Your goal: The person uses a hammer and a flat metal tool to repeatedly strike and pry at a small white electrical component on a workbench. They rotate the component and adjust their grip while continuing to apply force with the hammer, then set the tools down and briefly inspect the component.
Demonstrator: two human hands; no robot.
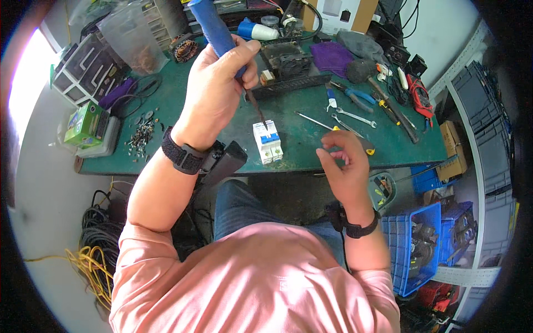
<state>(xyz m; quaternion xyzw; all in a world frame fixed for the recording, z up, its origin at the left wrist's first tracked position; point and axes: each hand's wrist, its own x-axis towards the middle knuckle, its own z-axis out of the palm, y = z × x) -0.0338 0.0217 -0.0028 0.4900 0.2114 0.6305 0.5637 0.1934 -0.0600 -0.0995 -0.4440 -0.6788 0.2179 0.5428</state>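
left hand [217, 77] part-hides blue handle [214, 26]

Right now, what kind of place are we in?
Probably a repair workshop: there's a green workbench with blue-handled pliers and what looks like a red meter on it.

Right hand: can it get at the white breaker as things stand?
Likely yes: the right hand looks empty and nothing visible stands between it and the breaker. The blue-handled tool has its tip over the far half; the near end looks free.
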